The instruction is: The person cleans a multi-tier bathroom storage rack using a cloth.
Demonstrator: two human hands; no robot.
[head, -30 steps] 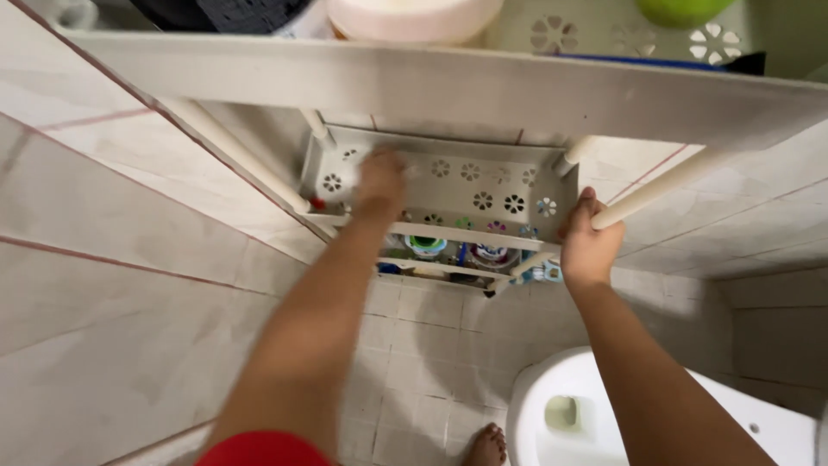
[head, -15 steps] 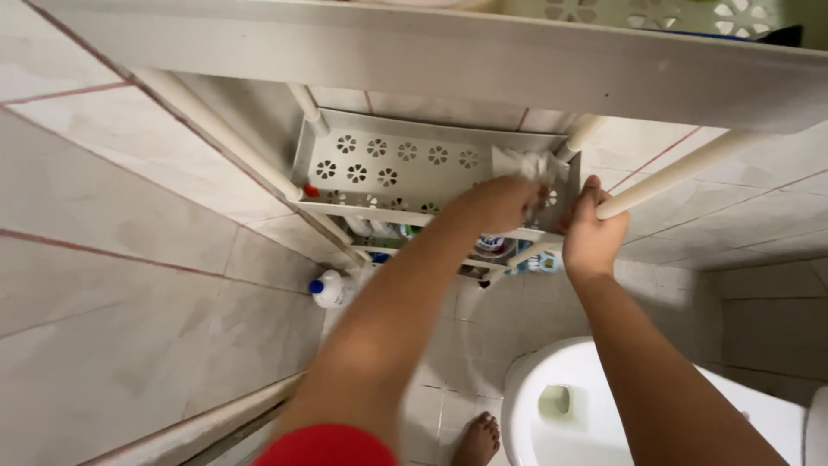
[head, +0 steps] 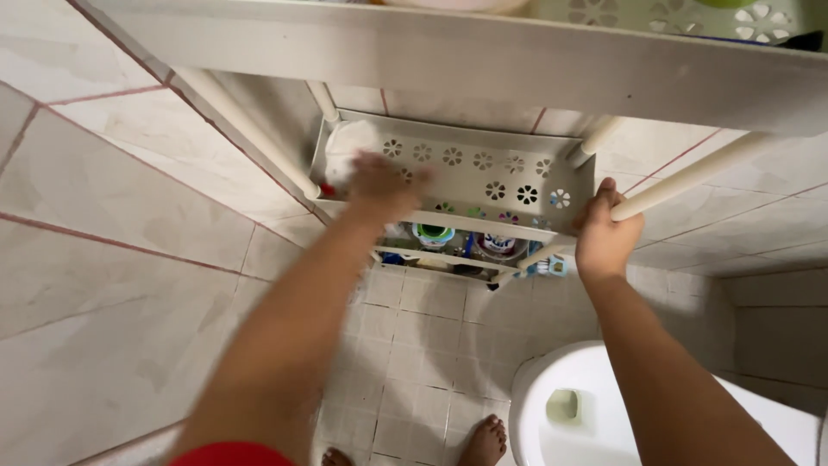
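My left hand [head: 379,184] is blurred, so I cannot tell its fingers; it rests on the shelf tray [head: 466,173], whose length runs left-right. My right hand [head: 606,233] wraps the rack pole [head: 690,177].

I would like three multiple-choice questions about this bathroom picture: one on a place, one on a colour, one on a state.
1. Where is the left hand?
A. on the toilet
B. over the left end of the middle shelf tray
C. on the floor tiles

2. What colour is the middle shelf tray with the flower-shaped holes?
A. white
B. dark blue
C. black

3. What is the right hand doing?
A. hanging free in the air
B. lying flat on the wall
C. gripping a shelf post

Answers:
1 B: the blurred hand lies on the tray's left part, near the wall tiles.
2 A: the tray is white like the shelf post.
3 C: its fingers curl around the white post at the tray's right corner, above the toilet.
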